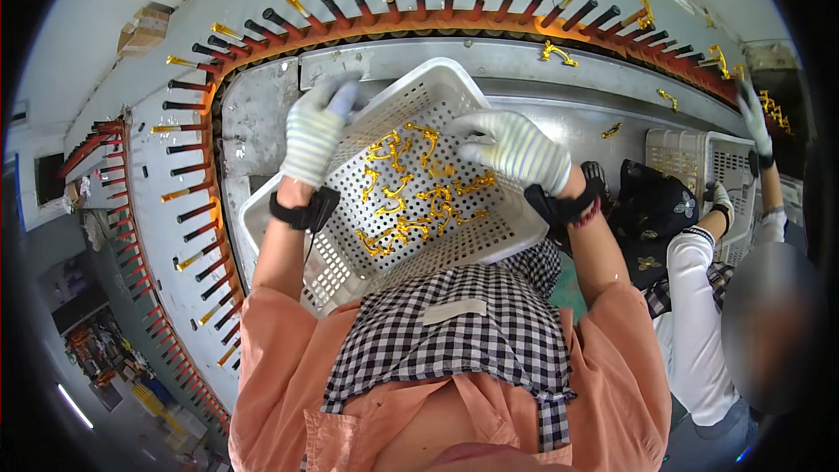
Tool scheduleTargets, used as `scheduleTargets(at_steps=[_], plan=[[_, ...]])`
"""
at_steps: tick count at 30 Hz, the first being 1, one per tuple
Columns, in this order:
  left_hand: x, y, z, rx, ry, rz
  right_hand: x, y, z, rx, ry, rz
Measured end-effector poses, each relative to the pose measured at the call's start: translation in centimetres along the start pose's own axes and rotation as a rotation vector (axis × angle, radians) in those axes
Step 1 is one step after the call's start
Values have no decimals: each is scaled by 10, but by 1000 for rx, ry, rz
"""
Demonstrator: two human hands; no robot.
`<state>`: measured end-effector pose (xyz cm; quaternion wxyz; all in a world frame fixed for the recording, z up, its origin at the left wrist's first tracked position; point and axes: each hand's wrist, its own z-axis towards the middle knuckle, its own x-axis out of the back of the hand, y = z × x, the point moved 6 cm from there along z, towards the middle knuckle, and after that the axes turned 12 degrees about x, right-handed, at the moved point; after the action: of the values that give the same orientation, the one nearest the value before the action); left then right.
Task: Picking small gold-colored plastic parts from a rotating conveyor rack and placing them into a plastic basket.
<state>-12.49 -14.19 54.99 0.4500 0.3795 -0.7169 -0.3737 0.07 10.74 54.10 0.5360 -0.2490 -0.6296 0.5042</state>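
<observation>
A white perforated plastic basket (454,79) sits tilted before me, holding several shiny gold-coloured curved metal parts (395,201). Over its upper left rim is my left hand (316,129), in a striped knit glove; its fingertips are smeared by motion, and I see no part in them. My right hand (517,147), gloved the same way, hovers above the basket's right side. Its thumb and fingers are apart, pointing left, with nothing visible between them. Just below those fingers, a gold piece (441,171) looks blurred.
Beyond the basket curves an orange conveyor (210,122) with upright black-tipped pegs, some carrying gold parts. One gold part (559,54) lies on the metal ledge. At right, a co-worker's gloved hand (753,114) reaches toward the conveyor, beside another white basket (669,147).
</observation>
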Motion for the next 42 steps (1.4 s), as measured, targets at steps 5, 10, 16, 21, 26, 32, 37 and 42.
scheduleTargets(at_steps=[5, 10, 16, 21, 26, 32, 37, 42], plan=[[-77, 85, 42, -350, 66, 394, 1, -5, -55, 55, 449, -238], [-118, 123, 94, -501, 335, 665, -11, -4, -94, 51, 470, -485], [-67, 99, 127, -305, 179, 89, -15, -7, -114, 16, 351, -587], [-32, 77, 127, -125, 50, -370, -15, -10, -121, 17, 302, -596], [-15, 84, 100, -234, 6, -432, -17, -12, -124, 22, 316, -642], [-64, 73, 36, -296, -475, 613, -21, 0, -122, 4, 321, -636], [-101, 125, 60, -371, -16, 375, -19, 2, -126, -6, 347, -651], [-129, 143, 95, -427, 158, 546, -19, -3, -124, 23, 349, -646]])
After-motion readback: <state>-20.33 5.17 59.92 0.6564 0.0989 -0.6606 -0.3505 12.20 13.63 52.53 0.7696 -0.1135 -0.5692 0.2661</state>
